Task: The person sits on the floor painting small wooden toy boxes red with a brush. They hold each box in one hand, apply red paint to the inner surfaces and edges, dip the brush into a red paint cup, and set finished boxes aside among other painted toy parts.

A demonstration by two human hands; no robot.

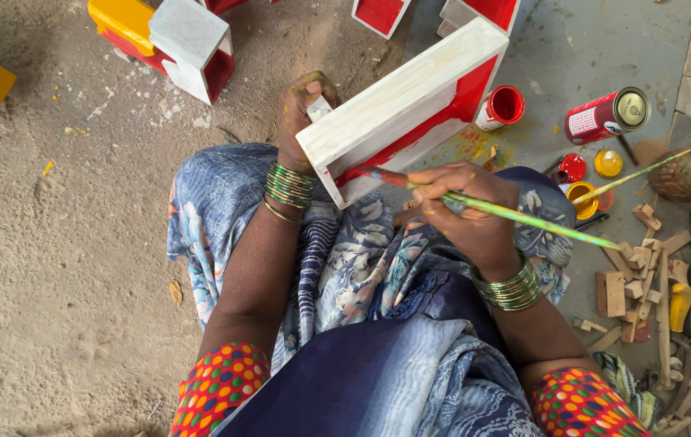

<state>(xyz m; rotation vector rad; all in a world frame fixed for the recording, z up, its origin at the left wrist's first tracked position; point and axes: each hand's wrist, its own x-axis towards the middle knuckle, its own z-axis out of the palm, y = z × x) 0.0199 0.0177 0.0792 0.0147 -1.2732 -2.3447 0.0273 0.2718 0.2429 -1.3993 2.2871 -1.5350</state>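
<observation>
My left hand point(301, 109) grips the near end of a white wooden box frame point(398, 105) with red painted inside faces, holding it tilted over my lap. My right hand point(463, 206) holds a long green paintbrush point(515, 212); its red-tipped bristles touch the frame's lower red edge. Green bangles circle both wrists. My lap is covered with blue patterned cloth.
Right of the frame stand a small open red paint pot point(501, 107), a red can lying on its side point(607, 116), yellow and red lids point(582, 198), and wooden scraps point(641, 275). More red-white and yellow boxes point(187, 44) sit on the sandy floor behind.
</observation>
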